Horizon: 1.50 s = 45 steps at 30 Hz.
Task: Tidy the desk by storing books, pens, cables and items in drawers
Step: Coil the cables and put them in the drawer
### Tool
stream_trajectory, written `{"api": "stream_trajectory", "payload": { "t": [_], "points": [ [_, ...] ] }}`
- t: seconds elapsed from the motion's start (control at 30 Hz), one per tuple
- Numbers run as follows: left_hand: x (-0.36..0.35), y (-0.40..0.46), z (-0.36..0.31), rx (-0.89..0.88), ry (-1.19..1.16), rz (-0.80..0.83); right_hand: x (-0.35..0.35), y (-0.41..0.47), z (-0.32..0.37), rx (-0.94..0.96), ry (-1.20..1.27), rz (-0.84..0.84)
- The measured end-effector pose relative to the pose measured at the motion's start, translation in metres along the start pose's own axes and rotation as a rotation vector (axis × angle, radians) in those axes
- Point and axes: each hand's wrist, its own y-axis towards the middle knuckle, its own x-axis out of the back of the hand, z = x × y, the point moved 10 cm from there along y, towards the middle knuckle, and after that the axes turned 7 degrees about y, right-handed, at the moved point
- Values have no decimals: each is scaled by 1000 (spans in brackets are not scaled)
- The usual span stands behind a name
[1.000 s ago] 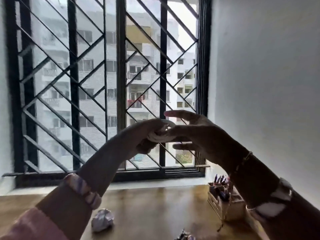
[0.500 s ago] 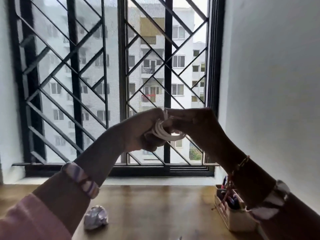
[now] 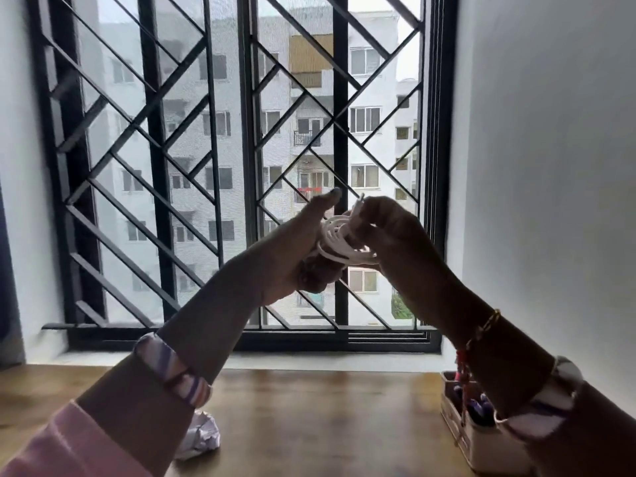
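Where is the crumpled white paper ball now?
In the head view, the crumpled white paper ball lies on the wooden desk at lower left, partly behind the left forearm.

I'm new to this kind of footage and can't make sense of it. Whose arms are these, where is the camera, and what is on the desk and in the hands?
There is no machine here: a person wears a camera on the head, so you see their own arms reaching forward toward a barred window. The left hand and right hand together hold a coiled white cable, raised above the brown wooden desk. The loops lie around the left hand, and the right hand pinches the cable's end. On the desk lie a crumpled ball of white paper and, at the right, a small box holding pens.
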Motion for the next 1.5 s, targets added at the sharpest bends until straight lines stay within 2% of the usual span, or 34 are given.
{"api": "stream_trajectory", "payload": {
  "t": [0.07, 0.13, 0.3, 0.4, 0.47, 0.57, 0.63, 0.73, 0.83, 0.97, 1.07, 1.23, 1.3, 1.4, 1.5],
  "points": [
    [6, -4, -7, -34, 284, -109, -2, 0, -6, -31, 5, -16],
    [11, -6, -8, -28, 467, -177, 3, 0, -9, -42, 0, -71],
    [10, -12, -3, -62, 627, -237, 32, -4, -13, -141, 190, -331],
    [11, -17, -7, -117, 770, -332, 42, -6, -7, -158, 254, -385],
    [19, -20, -12, -119, 732, -424, 38, -7, 0, -167, 247, -314],
    [24, -25, -22, -134, 574, -486, 15, -13, 7, -167, 35, -23],
    [18, -27, -22, -103, 532, -445, -1, -22, 10, -135, -39, 112],
    [6, -32, -12, -6, 474, -348, -7, -33, 22, -78, -63, 174],
    [3, -44, -2, 84, 390, -307, -14, -44, 26, -101, -31, 293],
    [-3, -66, 7, 176, 303, -306, -9, -48, 27, -107, 29, 143],
    [-15, -85, 5, 153, 322, -287, -18, -53, 22, -212, 95, 4],
    [-13, -120, -8, 20, 638, -407, -37, -64, 24, -371, 191, -176],
    [-13, -135, -11, 9, 726, -425, -45, -67, 27, -403, 202, -188],
    [-2, -160, -16, 35, 762, -531, -72, -76, 32, -418, 159, -98],
    [7, -183, -45, -132, 765, -743, -100, -84, 41, -394, 225, -26]
  ]
}}
